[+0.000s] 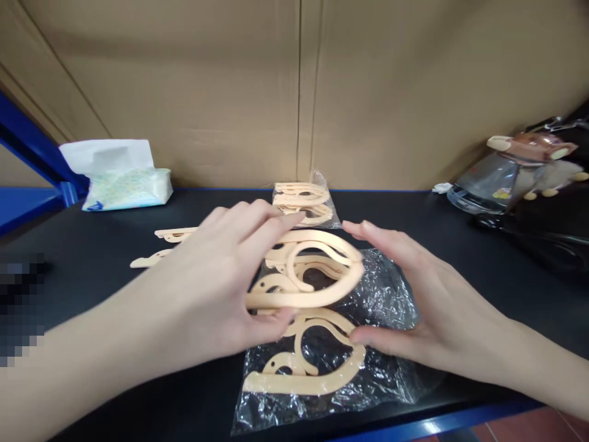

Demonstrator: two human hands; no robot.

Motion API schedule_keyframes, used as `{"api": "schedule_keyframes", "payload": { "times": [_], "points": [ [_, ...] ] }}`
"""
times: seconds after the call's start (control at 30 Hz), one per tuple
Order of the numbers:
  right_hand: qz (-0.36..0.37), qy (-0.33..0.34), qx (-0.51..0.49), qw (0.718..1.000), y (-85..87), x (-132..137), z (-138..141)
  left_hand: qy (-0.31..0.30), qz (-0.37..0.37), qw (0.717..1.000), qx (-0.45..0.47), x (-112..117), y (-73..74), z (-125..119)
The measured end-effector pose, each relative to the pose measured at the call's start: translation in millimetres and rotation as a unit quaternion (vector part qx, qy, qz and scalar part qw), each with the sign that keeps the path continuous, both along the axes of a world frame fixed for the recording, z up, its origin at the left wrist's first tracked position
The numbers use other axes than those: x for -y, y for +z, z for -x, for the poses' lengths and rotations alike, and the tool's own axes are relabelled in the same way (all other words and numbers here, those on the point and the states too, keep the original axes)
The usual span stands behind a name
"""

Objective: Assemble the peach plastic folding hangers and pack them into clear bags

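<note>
My left hand (243, 270) is closed around a folded cream plastic travel hanger (322, 301), its curved end pointing right. Directly beneath lies a clear plastic bag (386, 294); another folded hanger (317, 383) rests on it or inside, I cannot tell which. My right hand (405, 294) is open, thumb and fingers spread apart, with the thumb tip beside the lower hanger's curved end. Left of my left wrist, parts of more cream hangers (151, 258) lie on the black tabletop, partly hidden by my arm.
Behind my hands sits another clear bag with several folded hangers (301, 195). A tissue pack (129, 187) stands at the back left. On the right are a clear bottle with a brown animal-shaped top (488, 178) and a black bag (552, 215). Cardboard (221, 92) walls the back.
</note>
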State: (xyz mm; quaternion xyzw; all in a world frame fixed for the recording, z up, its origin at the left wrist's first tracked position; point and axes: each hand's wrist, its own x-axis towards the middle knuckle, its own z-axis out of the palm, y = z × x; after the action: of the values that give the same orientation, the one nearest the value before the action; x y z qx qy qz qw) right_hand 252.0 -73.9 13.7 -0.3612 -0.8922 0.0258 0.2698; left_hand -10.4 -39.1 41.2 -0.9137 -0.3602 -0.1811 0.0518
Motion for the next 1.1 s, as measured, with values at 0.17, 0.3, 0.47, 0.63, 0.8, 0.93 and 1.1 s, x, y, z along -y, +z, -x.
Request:
{"api": "schedule_keyframes", "payload": {
  "times": [0.17, 0.3, 0.47, 0.63, 0.8, 0.93, 1.1],
  "points": [
    [0.000, -0.011, -0.018, 1.000, 7.7, 8.9, -1.7, -0.057, -0.030, 0.997, 0.028, 11.1, -0.4, -28.3],
    [0.010, -0.041, -0.029, 0.999, 9.5, 16.2, -7.6, -0.080, -0.041, 0.995, 0.044, 13.3, -2.8, -35.9],
    [0.011, -0.054, -0.019, 0.998, 10.4, 21.7, -9.4, -0.086, -0.003, 0.995, 0.054, 14.3, -7.0, -43.4],
    [0.011, -0.128, -0.086, 0.988, 7.8, 24.6, -38.7, -0.076, 0.027, 0.995, 0.065, 12.0, -9.9, -32.3],
    [-0.012, -0.244, -0.090, 0.966, -5.1, 32.1, -88.5, -0.020, 0.113, 0.993, 0.024, 5.2, -31.1, -5.4],
    [0.055, -0.255, -0.025, 0.965, -15.4, 48.0, -99.8, -0.004, 0.144, 0.990, 0.002, 6.2, -56.0, 10.1],
    [0.136, -0.206, 0.040, 0.968, -19.6, 55.8, -93.2, -0.026, 0.128, 0.991, -0.036, 12.6, -67.8, 21.5]
  ]
}}
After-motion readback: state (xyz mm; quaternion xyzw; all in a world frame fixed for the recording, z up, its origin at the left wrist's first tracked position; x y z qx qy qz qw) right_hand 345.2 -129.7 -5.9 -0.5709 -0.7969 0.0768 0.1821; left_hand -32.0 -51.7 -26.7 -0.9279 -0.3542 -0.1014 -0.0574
